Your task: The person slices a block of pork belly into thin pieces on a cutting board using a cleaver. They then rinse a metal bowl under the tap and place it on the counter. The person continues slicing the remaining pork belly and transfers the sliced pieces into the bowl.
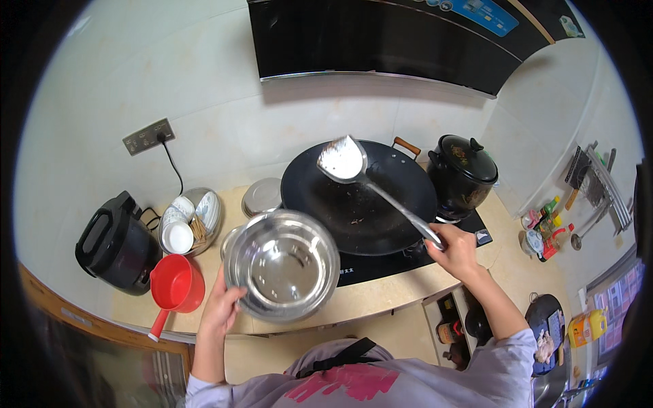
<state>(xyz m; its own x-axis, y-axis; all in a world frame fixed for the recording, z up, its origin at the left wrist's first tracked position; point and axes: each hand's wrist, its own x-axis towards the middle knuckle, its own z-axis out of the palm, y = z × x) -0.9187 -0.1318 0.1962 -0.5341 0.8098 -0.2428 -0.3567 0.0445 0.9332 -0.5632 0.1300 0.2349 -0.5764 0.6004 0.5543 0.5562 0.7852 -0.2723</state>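
Observation:
My left hand (pixel 222 305) grips the rim of a shiny stainless steel bowl (pixel 283 270), tilted so that I look into it; no food shows inside. In my right hand (pixel 455 250) is the handle of a metal wok spatula (pixel 343 159). Its blade is raised over a large black wok (pixel 387 224) and catches bright light. The wok sits on a black glass cooktop (pixel 367 269) and holds a few small scraps near its bottom. The bowl overlaps the wok's lower left edge in view; I cannot tell whether they touch.
Left on the counter are a red dipper (pixel 177 285), a black electric cooker (pixel 120 245) and a basin of bowls (pixel 214 224). A lidded black pot (pixel 461 176) stands right of the wok. Bottles (pixel 553 234) line the right wall, and a range hood (pixel 377 46) hangs above.

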